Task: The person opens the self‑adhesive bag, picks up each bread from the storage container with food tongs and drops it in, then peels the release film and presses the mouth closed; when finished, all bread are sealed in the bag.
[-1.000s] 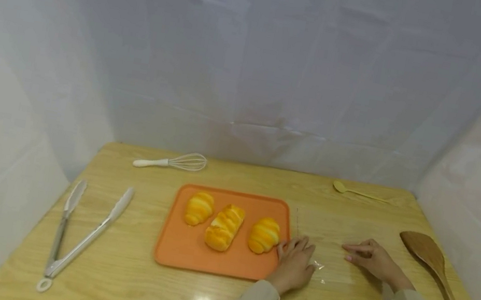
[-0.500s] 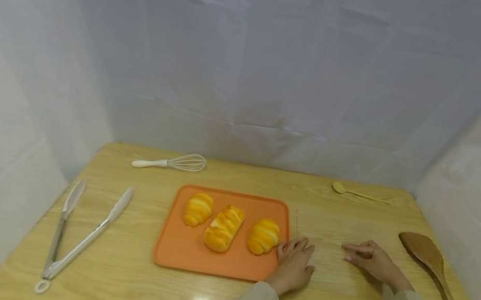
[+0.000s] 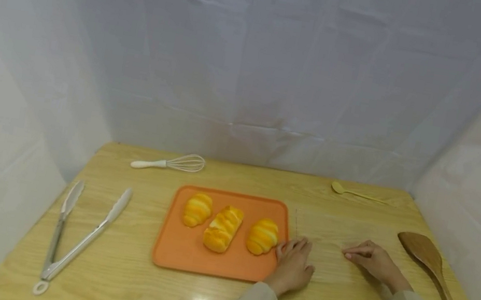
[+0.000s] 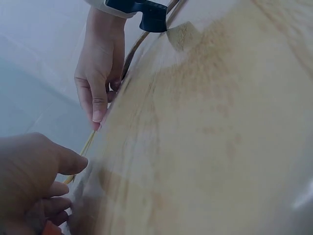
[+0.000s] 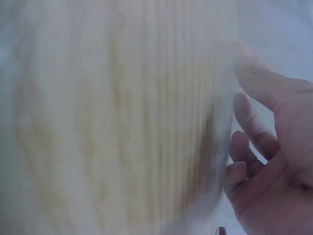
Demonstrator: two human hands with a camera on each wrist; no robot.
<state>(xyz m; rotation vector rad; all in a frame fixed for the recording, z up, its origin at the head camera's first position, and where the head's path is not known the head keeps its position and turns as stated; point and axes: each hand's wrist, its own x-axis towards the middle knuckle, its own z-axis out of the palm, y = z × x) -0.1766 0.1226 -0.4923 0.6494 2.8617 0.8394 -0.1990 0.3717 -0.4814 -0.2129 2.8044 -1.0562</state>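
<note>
A clear plastic sheet or bag [image 3: 327, 229], hard to make out against the wood, lies right of the orange tray [image 3: 176, 257]. My left hand [image 3: 292, 267] rests with fingers spread at the tray's right rim, over the plastic's left edge. To the right, my right hand [image 3: 373, 260] pinches the plastic between thumb and fingertips. The left wrist view shows my left hand [image 4: 29, 176] low at the left and my right hand [image 4: 100, 73] above it. In the right wrist view, blurred film stands before my right hand [image 5: 274, 147].
The tray holds a loaf-shaped bread [image 3: 222, 229] between two striped rolls [image 3: 197, 210] [image 3: 262, 237]. Open tongs [image 3: 78, 247] lie at the left, a whisk [image 3: 167, 163] at the back, a yellow spoon [image 3: 338, 188] at the back right, a wooden spatula [image 3: 424, 252] far right.
The right hand's thumb and fingertips have come closer together. The left hand stays nearly where it was, and the bright glints on the plastic beside it have gone.
</note>
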